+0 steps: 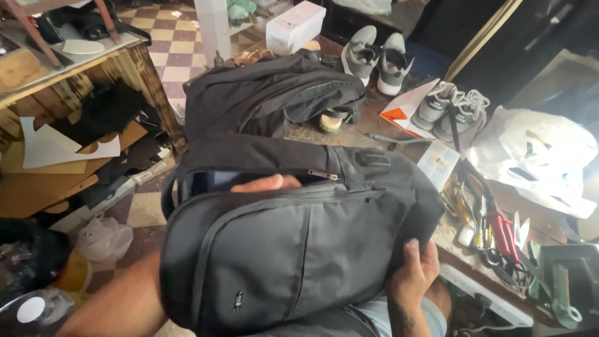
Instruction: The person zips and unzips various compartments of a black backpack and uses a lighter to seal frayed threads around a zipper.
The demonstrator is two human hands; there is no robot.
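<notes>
Head view: right hand (415, 274) fingers clamp the backpack (293, 243) edge; left hand (265, 183) fingers hidden inside.

two bare hands and forearms, no gloves, rings or watch visible. the left forearm (118, 306) is uncovered to the frame's edge, no sleeve showing. the right hand (415, 274) leads to a wrist bearing a dark tattoo (402, 321); light blue-grey cloth (380, 312) shows beside it.
</notes>
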